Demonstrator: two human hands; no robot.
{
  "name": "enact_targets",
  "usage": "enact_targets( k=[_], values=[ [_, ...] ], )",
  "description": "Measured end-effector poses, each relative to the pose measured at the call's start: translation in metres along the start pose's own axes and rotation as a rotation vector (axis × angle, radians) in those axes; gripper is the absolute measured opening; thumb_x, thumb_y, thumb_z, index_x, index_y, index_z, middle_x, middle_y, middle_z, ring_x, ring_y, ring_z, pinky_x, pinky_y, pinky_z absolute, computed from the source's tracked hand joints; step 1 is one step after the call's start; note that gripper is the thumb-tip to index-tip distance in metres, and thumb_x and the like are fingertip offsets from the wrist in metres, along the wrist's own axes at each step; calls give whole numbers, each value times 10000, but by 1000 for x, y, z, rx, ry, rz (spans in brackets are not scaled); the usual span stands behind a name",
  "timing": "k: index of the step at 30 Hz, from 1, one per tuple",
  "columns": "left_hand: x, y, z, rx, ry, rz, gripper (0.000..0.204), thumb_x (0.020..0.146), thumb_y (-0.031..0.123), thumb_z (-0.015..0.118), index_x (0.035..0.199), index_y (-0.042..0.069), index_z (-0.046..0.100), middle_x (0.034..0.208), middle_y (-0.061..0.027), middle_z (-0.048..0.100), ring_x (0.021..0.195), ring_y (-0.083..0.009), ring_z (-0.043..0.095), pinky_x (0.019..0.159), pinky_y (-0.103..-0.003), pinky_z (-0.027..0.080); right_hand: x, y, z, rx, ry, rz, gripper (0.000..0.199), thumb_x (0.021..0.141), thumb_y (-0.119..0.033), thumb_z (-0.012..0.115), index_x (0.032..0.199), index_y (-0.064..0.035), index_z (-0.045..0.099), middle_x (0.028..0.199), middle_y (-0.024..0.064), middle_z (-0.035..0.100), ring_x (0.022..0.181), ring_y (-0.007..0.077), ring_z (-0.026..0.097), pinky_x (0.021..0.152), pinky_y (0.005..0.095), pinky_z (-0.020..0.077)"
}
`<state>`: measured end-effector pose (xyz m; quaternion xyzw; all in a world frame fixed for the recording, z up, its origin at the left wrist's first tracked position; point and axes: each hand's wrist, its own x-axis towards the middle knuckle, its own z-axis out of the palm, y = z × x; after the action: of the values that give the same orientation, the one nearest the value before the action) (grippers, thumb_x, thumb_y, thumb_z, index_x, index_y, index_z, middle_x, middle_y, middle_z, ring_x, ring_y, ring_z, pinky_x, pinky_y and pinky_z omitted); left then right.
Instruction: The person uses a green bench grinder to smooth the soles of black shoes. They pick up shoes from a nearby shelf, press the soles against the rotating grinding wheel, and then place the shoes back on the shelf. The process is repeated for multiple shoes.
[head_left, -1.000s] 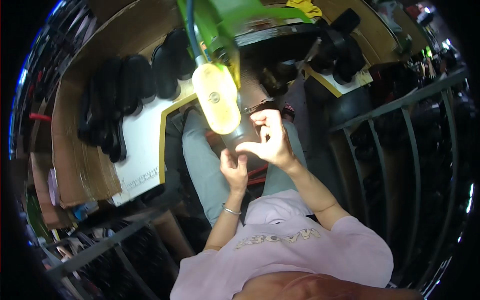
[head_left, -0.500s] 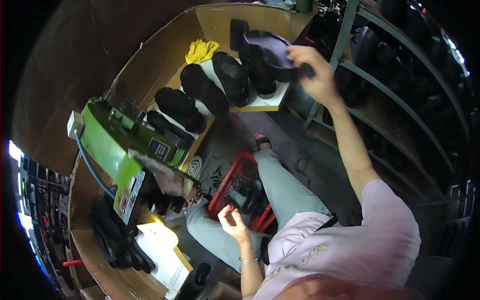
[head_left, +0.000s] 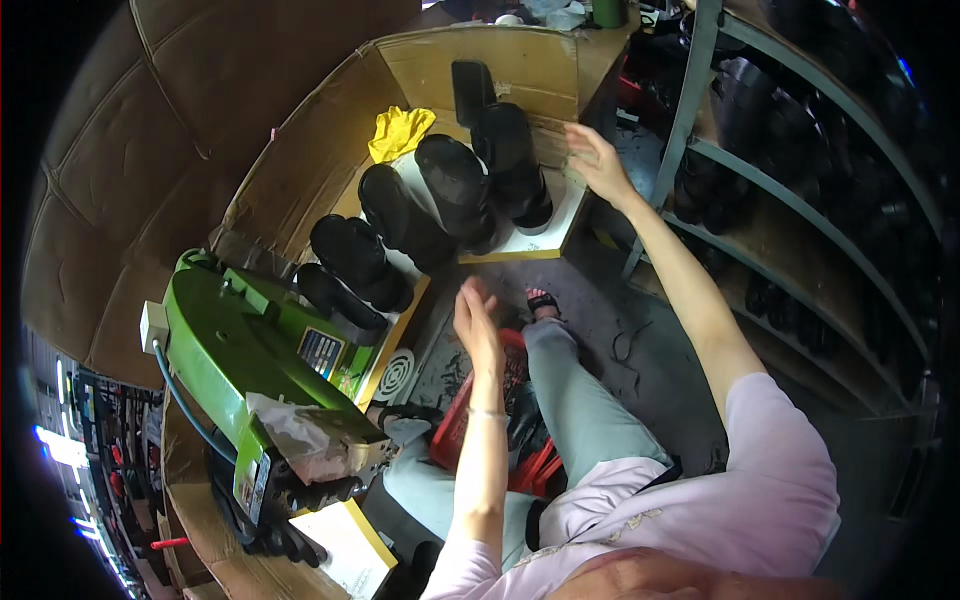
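Black shoes (head_left: 510, 150) line the worktop (head_left: 564, 210) (how many are done or remain, I cannot tell), the right hand (head_left: 600, 167) open and empty near them, the left hand (head_left: 476, 315) loosely open, seemingly empty, near the red basket (head_left: 452, 433).

Matt footwear (head_left: 505, 145); smooth, glossy machine (head_left: 225, 325); cardboard wall (head_left: 480, 70).

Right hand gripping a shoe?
No, the right hand is empty, with a visible gap between its fingers and the nearest black shoe.
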<state>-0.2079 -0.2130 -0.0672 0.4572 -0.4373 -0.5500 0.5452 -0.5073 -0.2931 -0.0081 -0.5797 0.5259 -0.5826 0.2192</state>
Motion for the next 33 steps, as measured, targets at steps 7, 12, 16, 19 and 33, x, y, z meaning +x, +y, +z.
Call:
enact_targets(
  k=[7, 12, 16, 19, 33],
  values=[
    [56, -3, 62, -111, 142, -100, 801, 979, 620, 354, 1390, -64, 416, 1404, -206, 462, 1336, -307, 408, 1045, -446, 379, 23, 78, 16, 427, -65, 492, 650, 955, -536, 532, 1355, -29, 461, 1316, 114, 527, 1229, 184, 468, 999, 350, 397],
    [71, 12, 41, -23, -68, -130, 857, 971, 658, 304, 1408, -75, 385, 1421, -184, 465, 1312, -258, 436, 1044, -388, 358, 55, 57, 17, 504, -220, 601, 895, 865, -760, 425, 1482, -114, 366, 1505, 149, 373, 1412, 262, 296, 1128, 485, 245],
    [122, 37, 59, -341, -286, -21, 839, 951, 685, 319, 1409, -15, 395, 1420, -119, 468, 1296, -241, 447, 1104, -397, 307, 69, 6, 21, 502, -199, 775, 1156, 707, -842, 551, 1524, -86, 242, 1568, 138, 261, 1438, 277, 257, 1148, 478, 220],
    [178, 45, 54, -522, -97, -334, 1012, 762, 839, 476, 1345, 11, 470, 1268, -113, 589, 1143, -289, 577, 959, -464, 474, 62, -29, 35, 496, -192, 717, 1209, 678, -843, 575, 1547, -111, 161, 1598, 158, 141, 1464, 326, 142, 1153, 546, 139],
    [-16, 55, 97, -306, -423, -322, 788, 904, 658, 440, 1483, 133, 345, 1498, -93, 381, 1371, -305, 373, 1143, -488, 291, -125, -53, -42, 675, -58, 594, 1157, 799, -722, 575, 1541, -42, 4, 1612, 153, 55, 1479, 265, 100, 1184, 392, 112]
  ],
)
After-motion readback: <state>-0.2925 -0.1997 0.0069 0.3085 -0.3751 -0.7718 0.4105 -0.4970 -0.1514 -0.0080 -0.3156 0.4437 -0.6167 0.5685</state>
